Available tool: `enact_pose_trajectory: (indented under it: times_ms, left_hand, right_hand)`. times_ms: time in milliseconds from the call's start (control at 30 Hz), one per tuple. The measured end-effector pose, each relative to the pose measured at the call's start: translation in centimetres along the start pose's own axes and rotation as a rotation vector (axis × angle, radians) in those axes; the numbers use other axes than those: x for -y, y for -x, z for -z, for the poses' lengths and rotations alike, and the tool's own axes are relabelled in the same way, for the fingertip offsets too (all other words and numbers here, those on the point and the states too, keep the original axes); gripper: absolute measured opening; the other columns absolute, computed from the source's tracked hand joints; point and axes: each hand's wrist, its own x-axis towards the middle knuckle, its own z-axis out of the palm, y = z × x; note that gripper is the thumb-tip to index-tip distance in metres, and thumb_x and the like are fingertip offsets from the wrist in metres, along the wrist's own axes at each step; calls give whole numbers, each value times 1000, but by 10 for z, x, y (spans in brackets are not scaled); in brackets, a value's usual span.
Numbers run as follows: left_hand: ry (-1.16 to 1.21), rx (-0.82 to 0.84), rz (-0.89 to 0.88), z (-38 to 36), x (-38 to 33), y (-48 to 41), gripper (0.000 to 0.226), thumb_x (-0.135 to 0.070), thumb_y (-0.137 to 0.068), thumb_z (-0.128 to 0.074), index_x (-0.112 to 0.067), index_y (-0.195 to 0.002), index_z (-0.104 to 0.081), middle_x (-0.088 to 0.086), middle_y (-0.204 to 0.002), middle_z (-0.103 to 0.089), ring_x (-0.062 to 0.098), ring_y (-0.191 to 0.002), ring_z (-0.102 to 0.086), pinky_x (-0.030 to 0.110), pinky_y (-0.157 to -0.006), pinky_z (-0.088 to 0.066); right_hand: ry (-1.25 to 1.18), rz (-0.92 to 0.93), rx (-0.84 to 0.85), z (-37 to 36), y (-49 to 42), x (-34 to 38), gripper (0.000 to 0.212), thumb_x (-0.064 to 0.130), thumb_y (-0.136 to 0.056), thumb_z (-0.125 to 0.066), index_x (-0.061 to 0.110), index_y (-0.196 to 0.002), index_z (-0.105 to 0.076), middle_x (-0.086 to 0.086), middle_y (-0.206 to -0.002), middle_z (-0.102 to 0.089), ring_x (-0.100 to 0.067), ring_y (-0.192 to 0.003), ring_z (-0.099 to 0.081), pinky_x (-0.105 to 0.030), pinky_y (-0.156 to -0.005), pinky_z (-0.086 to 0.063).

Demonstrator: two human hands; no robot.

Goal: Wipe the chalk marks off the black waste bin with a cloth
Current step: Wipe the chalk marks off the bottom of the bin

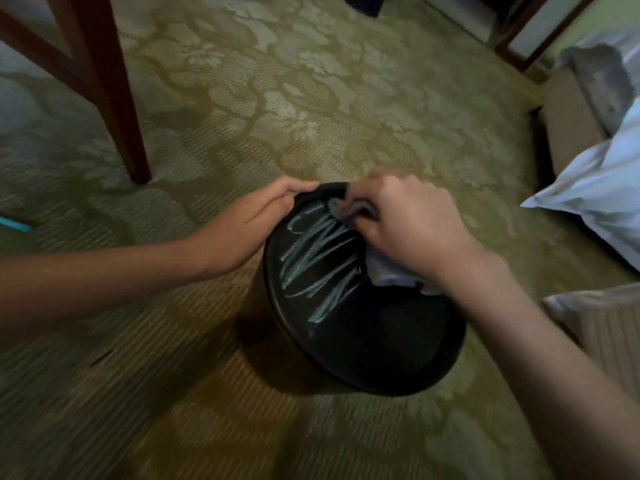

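The black waste bin [363, 341] is standing on a patterned green-and-cream carpet [311, 98], low in the middle of the head view, with a broad dark rounded face turned up toward the camera. It cannot be told from here whether the bin is tilted or upended. Pale blue-white chalk marks [318, 261] are running across that face in a zigzag of slanted strokes, with a small loop at their far end. The left hand [266, 216] is gripping the bin's far left edge, with the fingers curled over the rim and the thumb lying along the top. The right hand [408, 223] is holding a bunched grey-lilac cloth [391, 271] against the bin's far right part, just beside the chalk strokes. Its fingers are curled round the fabric, and folds are showing both beyond the knuckles and under the wrist. Both forearms are reaching in from the near corners. A dark wooden leg [117, 98] is standing on the carpet at the upper left, well apart from the bin. A thin teal stick [15, 224] is lying at the far left edge, too small to identify. White bedding [595, 195] is hanging in from the right side.
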Motion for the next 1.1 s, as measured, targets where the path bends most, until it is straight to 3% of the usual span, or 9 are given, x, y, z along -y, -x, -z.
enact_pose_trajectory:
  times_ms: [133, 200, 367, 433, 633, 767, 900, 1000, 1100]
  left_hand:
    - [16, -8, 8, -2, 0, 2, 35, -31, -104, -31, -39, -131, -51, -18, -118, -62, -3, -109, -58, 32, -95, -49]
    - [42, -8, 13, -4, -1, 1, 35, -29, -105, -31, -37, -131, -51, -18, -118, -63, -3, -109, -59, 29, -93, -49]
    - [44, -9, 1, -4, 0, -2, 33, -23, -105, -32, -34, -128, -53, -14, -122, -62, -2, -114, -56, 23, -96, -45]
    - [22, 1, -11, -2, -1, -3, 33, -22, -105, -33, -33, -129, -53, -15, -122, -61, -3, -114, -56, 19, -94, -45]
    - [2, -5, -10, -2, -5, 0, 34, -25, -105, -33, -33, -131, -52, -19, -122, -58, -9, -109, -55, 8, -85, -46]
    - [32, -15, -15, -4, -2, -4, 33, -22, -105, -33, -32, -129, -54, -17, -123, -60, -4, -113, -55, 17, -93, -44]
    - [5, -4, -58, -2, 0, -5, 32, -22, -103, -36, -34, -127, -54, -21, -121, -61, -8, -115, -53, 10, -93, -41]
    - [-8, 0, -27, 0, 1, -3, 36, -32, -101, -34, -36, -132, -52, -24, -125, -57, -10, -117, -51, 17, -95, -43]
    - [-8, 12, -28, 0, -1, -2, 35, -29, -104, -33, -36, -133, -51, -30, -124, -54, -14, -114, -50, 8, -89, -44]
  right_hand:
    - [114, -115, 305, 25, 32, -30, 9, 45, -79, -58, 42, -72, -54, 4, -83, -60, -26, -85, -62, -30, -59, -36]
    - [124, -86, 255, 25, 30, -26, 2, 43, -79, -59, 41, -79, -59, 3, -86, -63, -26, -84, -62, -29, -58, -35]
    - [-19, 50, -30, 4, -4, 14, 14, 39, -86, -56, 41, -99, -62, 6, -100, -58, -27, -92, -61, -34, -64, -43]
    - [-74, 74, -45, 2, -1, 14, 14, 38, -87, -57, 40, -100, -62, 8, -100, -55, -25, -91, -60, -35, -65, -45]
    - [142, -39, 304, 27, 41, -22, 13, 49, -77, -54, 41, -86, -59, 9, -89, -64, -22, -83, -62, -30, -58, -41]
    - [55, 20, 109, 17, 16, 6, 13, 46, -83, -54, 41, -92, -60, 7, -97, -62, -25, -90, -62, -31, -60, -38]
    - [-85, 37, -14, 5, 3, 30, 19, 41, -87, -55, 43, -105, -61, 11, -103, -54, -21, -91, -60, -36, -69, -49]
    - [-41, 46, 142, 14, 23, 8, 17, 46, -83, -55, 43, -99, -57, 12, -101, -56, -20, -95, -60, -33, -67, -46]
    - [61, -12, 383, 31, 38, -11, 18, 50, -76, -52, 43, -92, -57, 13, -93, -62, -16, -88, -62, -32, -64, -48]
